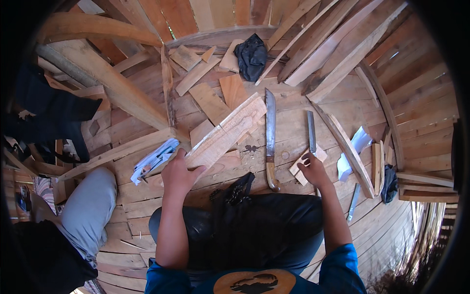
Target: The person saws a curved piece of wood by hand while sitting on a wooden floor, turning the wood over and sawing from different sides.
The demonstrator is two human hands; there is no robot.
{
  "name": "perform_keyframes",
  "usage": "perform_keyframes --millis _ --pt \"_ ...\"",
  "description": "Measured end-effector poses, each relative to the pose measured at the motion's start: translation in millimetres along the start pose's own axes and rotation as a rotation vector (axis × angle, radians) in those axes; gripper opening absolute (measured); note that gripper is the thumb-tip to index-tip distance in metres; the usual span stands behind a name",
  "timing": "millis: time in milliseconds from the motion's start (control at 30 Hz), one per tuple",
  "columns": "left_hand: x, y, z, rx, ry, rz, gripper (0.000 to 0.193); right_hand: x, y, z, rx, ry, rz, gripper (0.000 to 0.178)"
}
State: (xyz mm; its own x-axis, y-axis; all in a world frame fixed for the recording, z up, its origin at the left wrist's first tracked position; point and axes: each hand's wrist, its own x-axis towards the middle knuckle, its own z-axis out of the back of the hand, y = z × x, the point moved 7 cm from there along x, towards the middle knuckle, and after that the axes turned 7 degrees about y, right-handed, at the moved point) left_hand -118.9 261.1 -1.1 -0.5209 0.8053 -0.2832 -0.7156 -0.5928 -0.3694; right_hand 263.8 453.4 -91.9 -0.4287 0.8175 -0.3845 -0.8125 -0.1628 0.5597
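Note:
My left hand grips the near end of a pale wooden board, thumb on its face; the board slants up to the right, with a small notch or split on its upper edge. My right hand is curled over a small wood block on the floor, fingertips pinched together; whatever they hold is too small to make out. A narrow flat metal blade lies just beyond these fingers, its lower end at the block. Between my hands rests a machete, its wooden handle toward me.
Offcuts and a black plastic bag lie ahead. Long planks lean at the far right. Crumpled paper is left of my hand; more paper lies right, beside an upright-edged board. Another person's knee is at left.

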Motion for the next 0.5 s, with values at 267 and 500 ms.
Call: perform_keyframes --millis 267,500 --pt "-2.6 -20.9 -29.9 -0.019 -0.053 -0.132 0.038 5.1 108.1 -104.1 0.743 0.211 0.016 0.062" --pt "2.4 -10.1 -40.3 0.072 0.060 -0.102 0.034 14.6 46.8 -108.7 -0.007 0.035 -0.183 0.059"
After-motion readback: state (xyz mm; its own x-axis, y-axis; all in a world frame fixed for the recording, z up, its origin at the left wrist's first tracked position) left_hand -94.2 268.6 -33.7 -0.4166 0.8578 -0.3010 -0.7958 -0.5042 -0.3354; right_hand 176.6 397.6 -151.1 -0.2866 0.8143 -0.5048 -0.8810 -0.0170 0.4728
